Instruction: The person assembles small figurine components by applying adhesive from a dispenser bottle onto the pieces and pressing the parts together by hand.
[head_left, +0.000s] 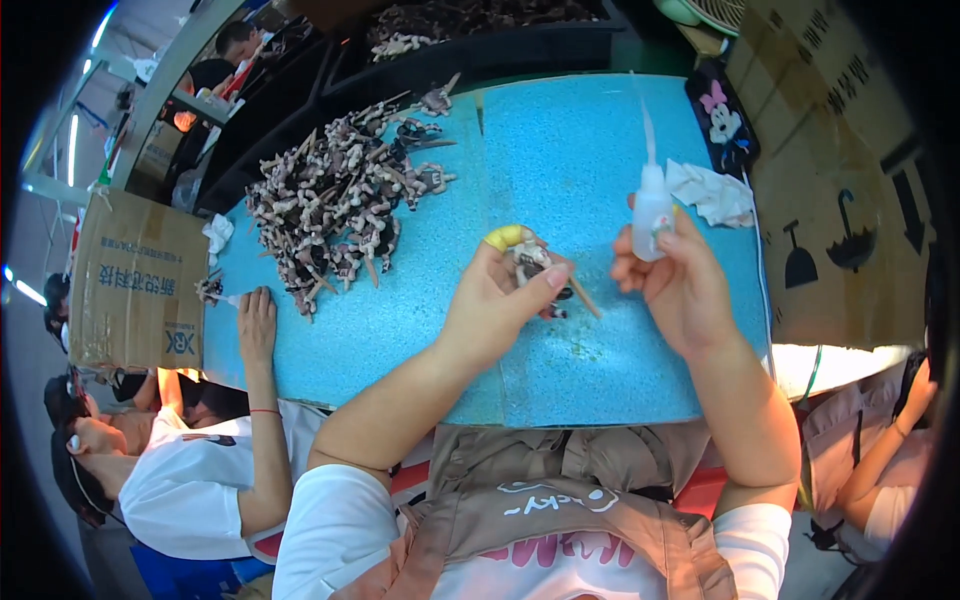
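Note:
Between the thumb and fingers of my left hand [497,290] is a small figurine [535,262], pale and dark, with a thin brown stick jutting toward the lower right. A yellow wrap covers one of that hand's fingers. My right hand [683,280] grips a small translucent squeeze bottle [653,215], its long thin nozzle pointing up and away from me. The two hands are apart over the blue mat [560,150], and the nozzle does not touch the figurine. A large heap of similar figurines [330,200] lies to the left of my hands.
Crumpled white tissue [712,193] and a dark case with a cartoon mouse [724,118] lie at the right, beside a tall cardboard box [840,190]. Black bins [490,45] stand behind the mat. At the left, a co-worker's hand [257,325] rests near another cardboard box [135,280].

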